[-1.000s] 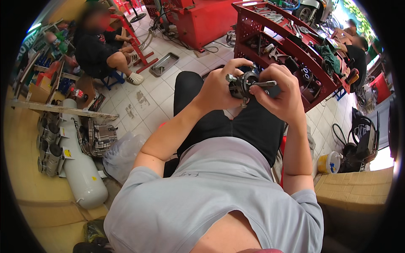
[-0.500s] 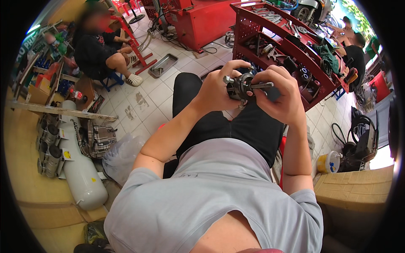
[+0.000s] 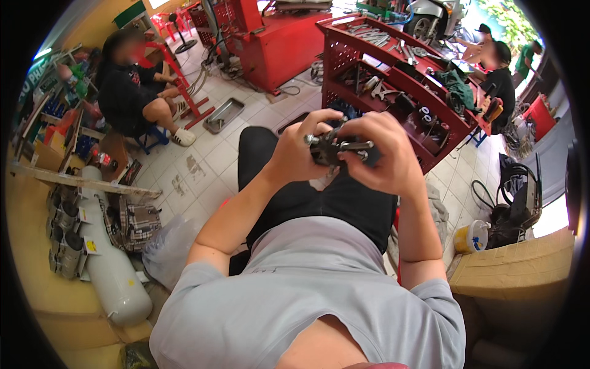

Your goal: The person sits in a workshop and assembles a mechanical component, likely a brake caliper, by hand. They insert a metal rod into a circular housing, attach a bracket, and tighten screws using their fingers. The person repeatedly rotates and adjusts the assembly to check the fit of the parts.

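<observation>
Two bare hands are holding a dark metal part (image 3: 327,151) between them, above the black trousers (image 3: 265,169).
Taking the part as the centre of the clock, the left hand (image 3: 292,155) is lying at 9 o'clock, with its fingers and thumb clasping the body; the right hand (image 3: 388,158) is staying at 3 o'clock, with curled fingers and thumb pinching the near side. Exactly which spot the right fingertips are pressing, I cannot tell. A bright rod (image 3: 357,146) is pointing toward 3 o'clock between right thumb and forefinger, and a bolt (image 3: 310,139) is sticking out at 10 o'clock. The red tool cart (image 3: 335,64) is standing beyond, at 1 o'clock.
</observation>
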Tool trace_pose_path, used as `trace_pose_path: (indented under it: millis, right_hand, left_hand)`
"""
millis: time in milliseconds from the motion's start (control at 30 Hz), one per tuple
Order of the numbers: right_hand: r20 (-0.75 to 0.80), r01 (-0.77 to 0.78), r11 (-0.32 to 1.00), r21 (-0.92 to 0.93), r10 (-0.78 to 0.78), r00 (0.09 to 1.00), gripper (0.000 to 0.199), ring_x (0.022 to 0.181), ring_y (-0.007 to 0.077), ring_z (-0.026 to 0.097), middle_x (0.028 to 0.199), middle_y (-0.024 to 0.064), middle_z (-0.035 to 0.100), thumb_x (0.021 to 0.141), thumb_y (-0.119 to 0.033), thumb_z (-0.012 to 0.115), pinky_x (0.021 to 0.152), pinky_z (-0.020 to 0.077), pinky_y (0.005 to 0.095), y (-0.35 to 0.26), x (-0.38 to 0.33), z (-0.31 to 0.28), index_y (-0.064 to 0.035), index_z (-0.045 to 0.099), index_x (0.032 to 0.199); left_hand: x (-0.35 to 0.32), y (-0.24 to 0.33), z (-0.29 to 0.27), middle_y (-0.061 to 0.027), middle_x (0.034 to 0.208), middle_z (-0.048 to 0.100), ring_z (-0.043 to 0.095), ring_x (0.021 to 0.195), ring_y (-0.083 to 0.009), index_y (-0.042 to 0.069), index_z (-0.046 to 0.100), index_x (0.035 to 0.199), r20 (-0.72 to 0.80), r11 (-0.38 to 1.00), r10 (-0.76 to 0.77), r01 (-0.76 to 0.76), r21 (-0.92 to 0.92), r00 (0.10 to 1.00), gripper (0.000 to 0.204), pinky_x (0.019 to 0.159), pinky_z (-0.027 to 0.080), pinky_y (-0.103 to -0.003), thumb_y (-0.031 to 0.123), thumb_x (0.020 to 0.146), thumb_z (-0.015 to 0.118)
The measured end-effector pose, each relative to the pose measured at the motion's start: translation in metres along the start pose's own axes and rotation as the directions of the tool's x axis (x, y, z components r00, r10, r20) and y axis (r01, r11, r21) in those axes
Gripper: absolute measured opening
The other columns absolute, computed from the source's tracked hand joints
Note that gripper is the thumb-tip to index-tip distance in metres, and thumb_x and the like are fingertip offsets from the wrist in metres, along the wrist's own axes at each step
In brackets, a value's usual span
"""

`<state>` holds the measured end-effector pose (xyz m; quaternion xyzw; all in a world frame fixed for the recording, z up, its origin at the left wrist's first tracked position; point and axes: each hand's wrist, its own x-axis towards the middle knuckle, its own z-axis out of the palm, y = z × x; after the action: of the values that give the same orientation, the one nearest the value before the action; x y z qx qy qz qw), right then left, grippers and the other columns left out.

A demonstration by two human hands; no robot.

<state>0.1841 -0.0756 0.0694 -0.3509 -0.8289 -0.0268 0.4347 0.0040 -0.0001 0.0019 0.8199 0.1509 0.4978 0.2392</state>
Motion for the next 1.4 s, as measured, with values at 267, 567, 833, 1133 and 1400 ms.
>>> trace_pose_path:
  millis: [267, 567, 833, 1133, 1400]
  right_hand:
    - [0.049, -0.032, 0.997, -0.072, 0.035, 0.998, 0.021, 0.072, 0.0240, 0.058, 0.074, 0.0049, 0.059, 0.068, -0.017, 0.076, 0.067, 0.0413, 0.0363, -0.0036, -0.0024, -0.0039, -0.0103, 0.063, 0.083]
    - [0.077, -0.059, 0.995, -0.079, 0.065, 0.995, 0.022, 0.074, 0.0251, 0.059, 0.076, 0.0046, 0.060, 0.069, -0.016, 0.074, 0.071, 0.0430, 0.0358, -0.0055, -0.0038, -0.0071, -0.0105, 0.064, 0.088]
    - [0.031, -0.050, 0.995, -0.089, 0.053, 0.998, 0.020, 0.071, 0.0249, 0.059, 0.073, 0.0041, 0.059, 0.071, -0.018, 0.075, 0.069, 0.0437, 0.0358, -0.0035, -0.0048, -0.0025, -0.0101, 0.064, 0.085]
    - [0.019, -0.054, 0.995, -0.084, 0.055, 0.998, 0.020, 0.068, 0.0264, 0.058, 0.072, 0.0058, 0.059, 0.068, -0.016, 0.076, 0.063, 0.0448, 0.0365, -0.0036, -0.0051, -0.0027, -0.0087, 0.064, 0.082]
    - [0.035, -0.055, 0.994, -0.090, 0.059, 0.998, 0.020, 0.070, 0.0262, 0.059, 0.072, 0.0061, 0.059, 0.068, -0.018, 0.076, 0.065, 0.0460, 0.0378, -0.0059, -0.0055, -0.0017, -0.0086, 0.063, 0.081]
  left_hand:
    - [-0.0017, 0.0001, 0.0015, -0.0052, 0.081, 0.069, 0.067, 0.073, -0.0262, 0.009, 0.050, 0.123, -0.009, 1.000, 0.005, -0.005, 0.009, 1.000, 0.073, 0.070, 0.052, -0.033, 0.014, 0.058, 0.083]
    - [-0.0009, 0.0001, 0.0008, -0.0066, 0.082, 0.070, 0.068, 0.074, -0.0270, 0.008, 0.049, 0.123, 0.007, 1.000, 0.012, -0.012, -0.003, 1.000, 0.072, 0.071, 0.053, -0.034, 0.014, 0.060, 0.083]
    - [-0.0022, -0.0025, -0.0013, -0.0071, 0.083, 0.070, 0.069, 0.075, -0.0260, 0.008, 0.049, 0.123, 0.003, 1.000, 0.018, -0.018, -0.008, 1.000, 0.075, 0.071, 0.053, -0.033, 0.013, 0.058, 0.084]
    - [-0.0008, -0.0012, 0.0010, -0.0066, 0.082, 0.070, 0.068, 0.076, -0.0263, 0.007, 0.049, 0.122, 0.006, 0.999, 0.053, -0.053, 0.008, 0.999, 0.074, 0.071, 0.053, -0.033, 0.012, 0.057, 0.083]
    - [-0.0012, -0.0013, 0.0004, -0.0060, 0.081, 0.070, 0.068, 0.074, -0.0273, 0.008, 0.050, 0.123, 0.023, 0.999, 0.044, -0.045, 0.017, 0.999, 0.073, 0.070, 0.052, -0.034, 0.013, 0.058, 0.082]
